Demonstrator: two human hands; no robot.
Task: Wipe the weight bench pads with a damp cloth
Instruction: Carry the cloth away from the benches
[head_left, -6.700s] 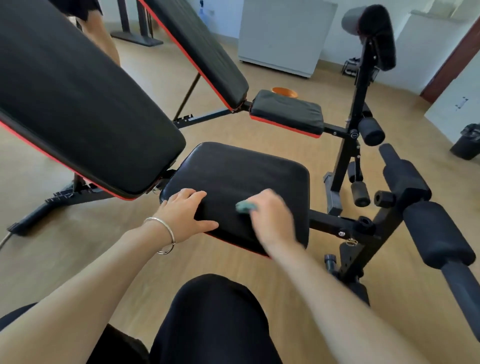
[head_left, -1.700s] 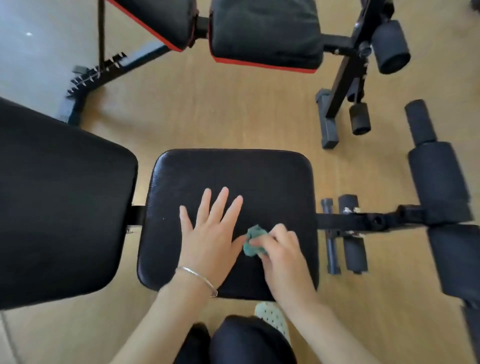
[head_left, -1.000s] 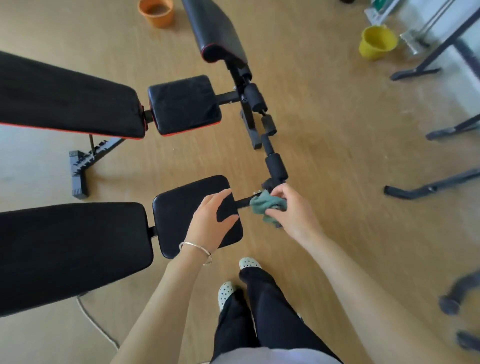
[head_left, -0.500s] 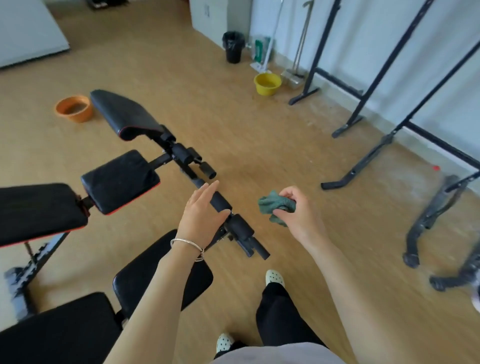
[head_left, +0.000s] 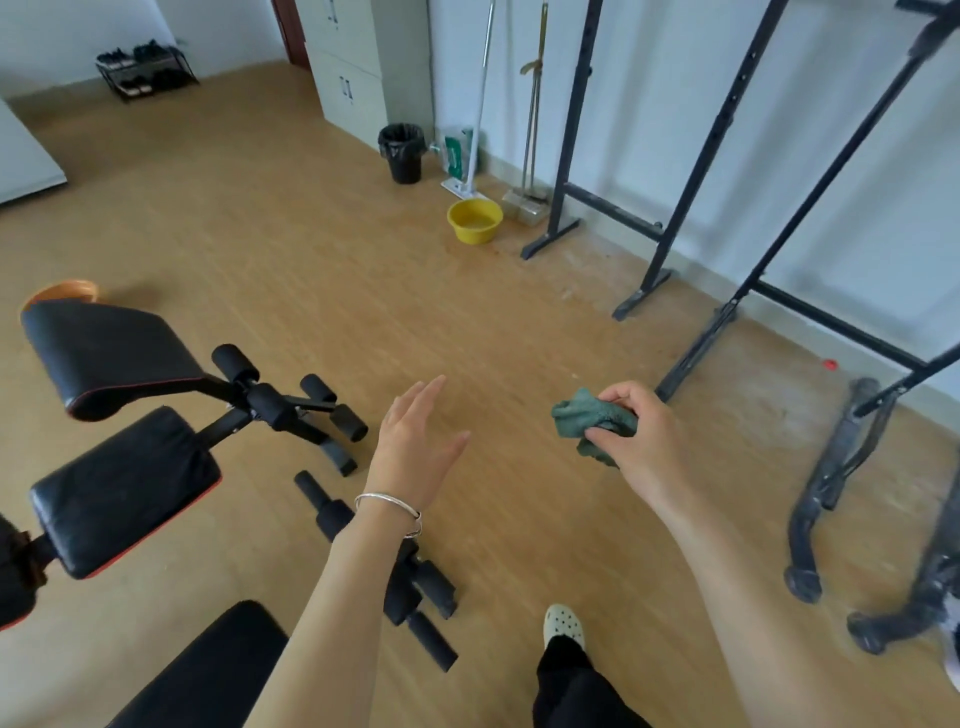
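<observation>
Pinching a crumpled green cloth (head_left: 592, 422) in curled fingers, the right hand (head_left: 636, 441) hangs in the air over the wooden floor (head_left: 322, 249). Left hand (head_left: 413, 447) is raised, fingers straight and relaxed, gripping nothing. Black padded bench seat (head_left: 124, 488) sits left, well apart from both hands. Yellow plastic basin (head_left: 475, 221) stands near the wall.

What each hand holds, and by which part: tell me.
The right hand pinches the bunched green cloth by its right side, between thumb and fingers. The left hand holds nothing.

Left hand (head_left: 415, 449) flat mid-air, right hand (head_left: 641, 439) tight around cloth (head_left: 589, 420).
</observation>
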